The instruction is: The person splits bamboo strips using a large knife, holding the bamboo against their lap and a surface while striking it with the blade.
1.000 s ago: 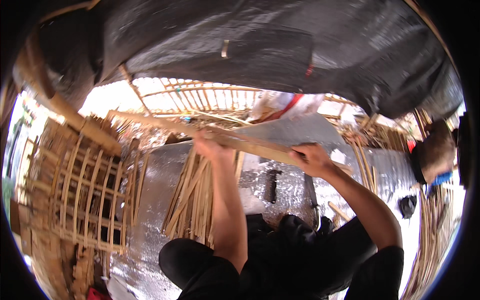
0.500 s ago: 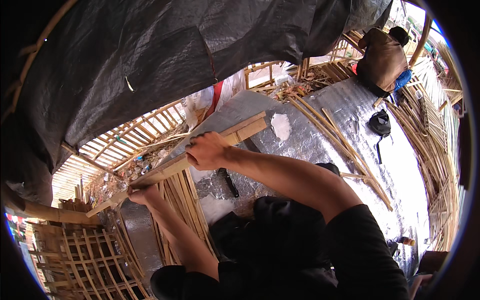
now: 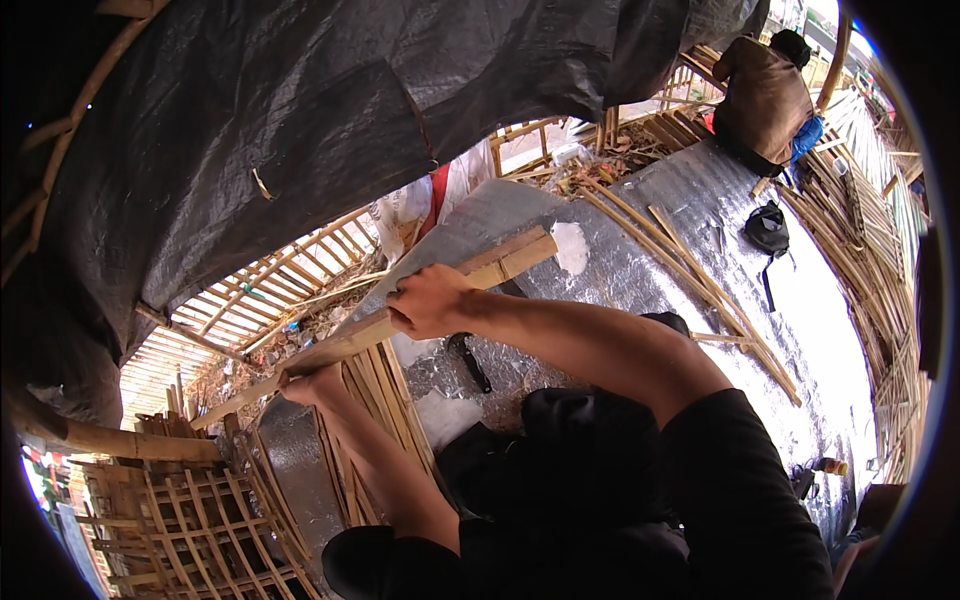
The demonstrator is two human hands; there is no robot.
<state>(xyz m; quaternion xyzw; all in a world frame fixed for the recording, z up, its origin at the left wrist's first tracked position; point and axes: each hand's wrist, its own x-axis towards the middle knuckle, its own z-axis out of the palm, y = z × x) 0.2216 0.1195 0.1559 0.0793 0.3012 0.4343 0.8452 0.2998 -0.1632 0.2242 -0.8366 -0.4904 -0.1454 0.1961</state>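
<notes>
My left hand point(image 3: 312, 385) is closed around the lower left part of a long split bamboo piece point(image 3: 505, 260). Farther up the same piece, my right hand point(image 3: 432, 302) grips it from above with curled fingers. The bamboo slants from low left to high right across the view, with its right end free past my right hand. Close below my right forearm lies a black-handled tool point(image 3: 470, 363), its other end hidden. Several bamboo strips point(image 3: 378, 400) lie beside my left forearm.
A silvery sheet point(image 3: 640, 215) covers the floor. Long strips point(image 3: 700, 280) and a small black bag point(image 3: 767, 228) lie on it to the right. Another person point(image 3: 765, 105) sits at the far right near piled bamboo point(image 3: 860, 250). Dark tarp point(image 3: 330, 120) hangs at upper left, above a bamboo fence point(image 3: 270, 275).
The view has shifted slightly. The bamboo has turned a little in my hands, and the two layers at its right end look closer together. Both hands keep their grip.
</notes>
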